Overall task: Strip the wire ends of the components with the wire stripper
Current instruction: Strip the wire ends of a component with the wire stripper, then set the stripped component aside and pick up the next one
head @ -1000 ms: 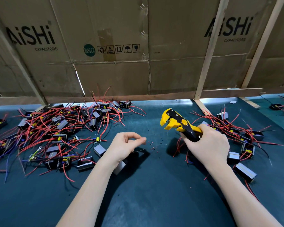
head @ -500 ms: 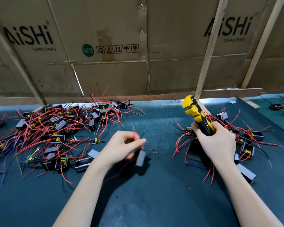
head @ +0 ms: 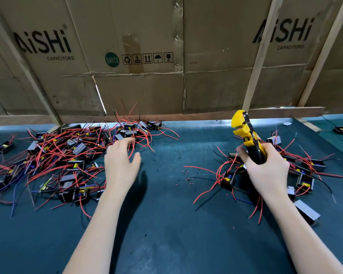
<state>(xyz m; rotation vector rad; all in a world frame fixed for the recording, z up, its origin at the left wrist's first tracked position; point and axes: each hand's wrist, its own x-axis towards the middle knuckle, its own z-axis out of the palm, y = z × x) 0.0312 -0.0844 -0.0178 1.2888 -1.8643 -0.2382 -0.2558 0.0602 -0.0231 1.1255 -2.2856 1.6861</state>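
I am reaching my left hand (head: 120, 165), fingers spread and holding nothing, over the left pile of components (head: 67, 155) on the worktop (head: 166, 224), judging them light with floppy wires best pinched near the tip, while my right hand (head: 265, 171) is gripping the wire stripper (head: 246, 135) upright.

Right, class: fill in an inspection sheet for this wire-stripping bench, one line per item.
Surface: dark green mat, specked with red insulation bits.
Job's things: yellow-black wire stripper; big component pile at left, smaller pile at right.
Clutter: nothing seen beyond the bits.
Grippers: left hand open, reaching over the big pile; right hand grips the stripper.
Cables: red leads tangled through both piles.
Surroundings: cardboard wall, wooden battens.
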